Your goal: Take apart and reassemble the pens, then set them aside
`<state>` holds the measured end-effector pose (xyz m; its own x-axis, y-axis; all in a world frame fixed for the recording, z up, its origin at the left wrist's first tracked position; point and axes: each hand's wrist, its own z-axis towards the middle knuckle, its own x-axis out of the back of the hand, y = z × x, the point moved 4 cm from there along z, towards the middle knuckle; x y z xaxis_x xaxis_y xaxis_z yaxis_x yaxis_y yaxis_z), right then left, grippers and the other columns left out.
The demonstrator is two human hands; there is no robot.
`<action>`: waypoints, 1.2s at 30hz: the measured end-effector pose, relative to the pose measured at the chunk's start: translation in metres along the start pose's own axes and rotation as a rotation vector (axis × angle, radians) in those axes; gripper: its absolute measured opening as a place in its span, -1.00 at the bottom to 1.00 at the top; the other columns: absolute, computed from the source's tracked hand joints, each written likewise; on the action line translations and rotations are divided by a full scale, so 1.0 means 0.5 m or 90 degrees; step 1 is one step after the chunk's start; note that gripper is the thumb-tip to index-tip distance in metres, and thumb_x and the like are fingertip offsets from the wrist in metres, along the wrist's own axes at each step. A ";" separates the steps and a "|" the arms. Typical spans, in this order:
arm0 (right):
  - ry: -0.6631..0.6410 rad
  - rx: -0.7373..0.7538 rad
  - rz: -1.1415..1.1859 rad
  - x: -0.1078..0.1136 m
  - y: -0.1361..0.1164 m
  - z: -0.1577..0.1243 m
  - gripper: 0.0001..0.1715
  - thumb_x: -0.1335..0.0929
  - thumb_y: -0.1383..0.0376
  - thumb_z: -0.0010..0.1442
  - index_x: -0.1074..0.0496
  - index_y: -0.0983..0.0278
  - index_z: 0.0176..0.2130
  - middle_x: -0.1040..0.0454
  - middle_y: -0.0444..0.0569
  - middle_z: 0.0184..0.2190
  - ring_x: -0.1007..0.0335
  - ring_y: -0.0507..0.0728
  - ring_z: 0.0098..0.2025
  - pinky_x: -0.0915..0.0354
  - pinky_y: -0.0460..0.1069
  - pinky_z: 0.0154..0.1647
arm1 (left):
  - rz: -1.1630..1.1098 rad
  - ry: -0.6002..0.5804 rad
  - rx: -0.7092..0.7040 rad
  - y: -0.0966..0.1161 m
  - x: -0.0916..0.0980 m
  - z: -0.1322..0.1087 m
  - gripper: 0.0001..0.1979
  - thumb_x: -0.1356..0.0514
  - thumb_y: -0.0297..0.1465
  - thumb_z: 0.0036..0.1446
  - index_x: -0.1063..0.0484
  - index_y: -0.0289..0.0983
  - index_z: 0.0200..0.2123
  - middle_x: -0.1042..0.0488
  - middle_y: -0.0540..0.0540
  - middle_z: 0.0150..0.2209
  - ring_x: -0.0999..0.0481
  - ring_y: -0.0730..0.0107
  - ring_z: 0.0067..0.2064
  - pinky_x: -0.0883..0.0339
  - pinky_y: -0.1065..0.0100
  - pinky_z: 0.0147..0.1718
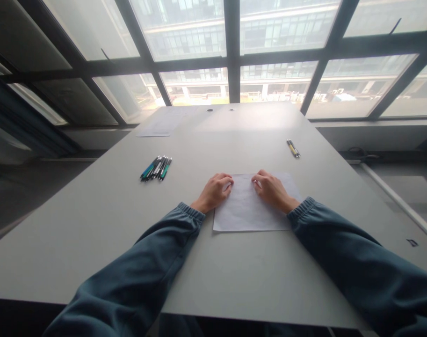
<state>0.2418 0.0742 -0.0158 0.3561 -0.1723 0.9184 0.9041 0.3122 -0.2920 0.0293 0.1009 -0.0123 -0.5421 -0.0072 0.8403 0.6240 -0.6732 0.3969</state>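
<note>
A white sheet of paper [250, 210] lies flat on the grey table [94, 224] in front of me. My left hand [215, 191] rests on the sheet's far left corner, fingers curled and pressed down on the paper. My right hand [272, 189] rests on the far right part of the sheet, its fingers also curled against the paper. Both fingertips point toward each other with a small gap between them. Neither hand lifts the sheet.
A bundle of several pens [156, 168] lies to the left. Two pens [293, 148] lie to the right, further back. More paper [160, 125] sits at the far left corner. Large windows rise behind the table.
</note>
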 end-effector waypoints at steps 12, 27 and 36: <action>0.014 0.003 0.006 -0.007 -0.005 -0.003 -0.74 -0.26 0.32 0.35 -0.54 0.22 -0.13 -0.52 0.02 -0.10 -0.48 0.15 -0.19 -0.19 -0.02 -0.27 | 0.200 0.181 0.300 -0.209 0.139 -0.013 -0.65 -0.16 -0.39 0.24 -0.48 -0.25 0.08 -0.52 -0.22 0.11 -0.42 -0.03 0.16 -0.22 -0.01 0.18; 0.026 0.008 0.016 -0.021 -0.012 -0.002 -0.73 -0.26 0.25 0.34 -0.54 0.19 -0.14 -0.53 -0.03 -0.14 -0.46 0.12 -0.30 -0.19 -0.01 -0.31 | 0.356 0.234 0.621 -0.371 0.263 -0.118 -0.79 -0.18 -0.26 0.26 -0.57 -0.18 -0.15 -0.43 -0.31 0.05 -0.30 -0.16 0.16 -0.17 -0.10 0.08; 0.033 -0.004 0.015 -0.020 -0.016 -0.001 -0.74 -0.27 0.27 0.32 -0.55 0.20 -0.16 -0.53 -0.02 -0.15 -0.45 0.10 -0.33 -0.19 -0.01 -0.32 | 0.345 0.247 0.614 -0.381 0.262 -0.117 -0.83 -0.26 -0.27 0.15 -0.60 -0.22 -0.30 -0.44 -0.34 0.02 -0.32 -0.21 0.13 -0.18 -0.14 0.07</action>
<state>0.2314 0.0729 -0.0228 0.3890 -0.2129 0.8963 0.8967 0.3106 -0.3154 -0.1937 0.1850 0.0003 -0.1056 -0.4576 0.8829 0.9040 0.3258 0.2769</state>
